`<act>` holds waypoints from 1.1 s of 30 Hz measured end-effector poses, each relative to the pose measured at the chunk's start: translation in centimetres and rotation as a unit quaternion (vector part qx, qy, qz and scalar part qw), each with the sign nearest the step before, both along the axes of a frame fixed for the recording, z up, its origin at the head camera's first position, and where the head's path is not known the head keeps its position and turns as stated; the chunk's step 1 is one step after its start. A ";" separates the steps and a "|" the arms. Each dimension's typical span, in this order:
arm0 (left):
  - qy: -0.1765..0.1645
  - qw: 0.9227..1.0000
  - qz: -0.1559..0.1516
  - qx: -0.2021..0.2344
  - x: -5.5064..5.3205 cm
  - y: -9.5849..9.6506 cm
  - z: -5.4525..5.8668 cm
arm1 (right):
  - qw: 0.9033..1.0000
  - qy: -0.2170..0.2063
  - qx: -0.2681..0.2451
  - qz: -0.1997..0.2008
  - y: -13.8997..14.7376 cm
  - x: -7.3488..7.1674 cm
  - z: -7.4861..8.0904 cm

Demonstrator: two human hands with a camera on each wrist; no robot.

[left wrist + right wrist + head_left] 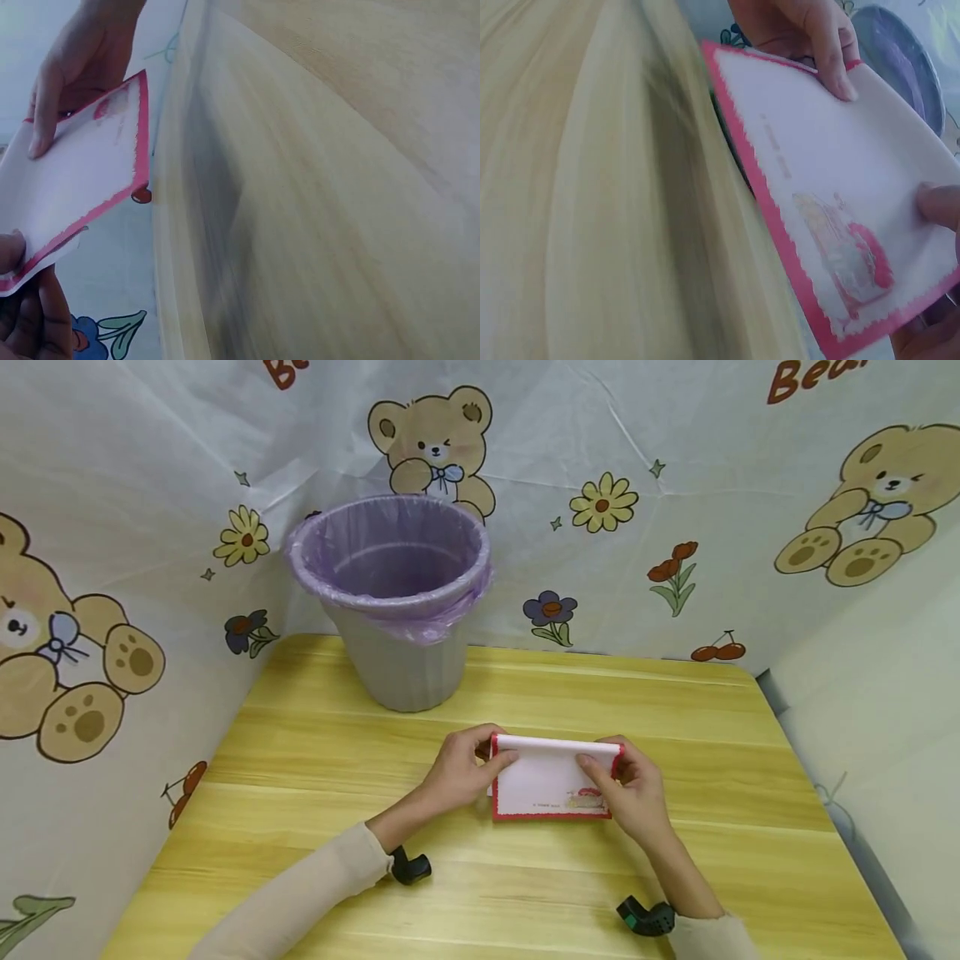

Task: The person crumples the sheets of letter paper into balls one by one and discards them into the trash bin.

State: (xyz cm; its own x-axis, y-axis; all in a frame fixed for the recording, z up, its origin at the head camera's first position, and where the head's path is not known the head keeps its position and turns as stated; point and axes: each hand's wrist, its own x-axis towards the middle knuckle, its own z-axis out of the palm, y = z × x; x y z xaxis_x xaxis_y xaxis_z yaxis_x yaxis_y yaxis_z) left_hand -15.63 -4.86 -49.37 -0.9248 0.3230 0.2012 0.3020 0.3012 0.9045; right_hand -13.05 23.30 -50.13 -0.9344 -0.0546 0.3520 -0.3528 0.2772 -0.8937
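Observation:
A white sheet of paper (547,781) with a red border and a small printed picture in its lower right corner is held up above the table. Its top edge bends over in a rounded fold. My left hand (467,766) pinches the left side, thumb on the front and fingers behind. On the right side, my right hand (633,789) grips the sheet the same way. In the right wrist view the printed side of the paper (840,165) faces the camera. The left wrist view shows a second layer behind the paper (82,172) near the left thumb.
A grey bin (405,660) lined with a purple plastic bag (427,625) stands at the back left of the wooden table (720,760). Behind it hangs a white cloth (547,435) printed with bears and flowers. Black wrist devices (647,917) sit at both wrists.

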 end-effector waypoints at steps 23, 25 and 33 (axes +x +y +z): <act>0.187 0.982 -0.009 0.035 1.8 0.7 -1.8 | 0.971 0.136 0.175 -0.093 -3.4 -1.2 1.9; 0.187 0.982 -0.009 0.037 1.9 0.6 -1.8 | 0.969 0.145 0.183 -0.083 -3.6 -1.3 2.0; 0.213 0.975 -0.052 0.030 2.2 0.8 -2.5 | 0.956 0.190 0.224 -0.021 -4.2 -1.2 2.2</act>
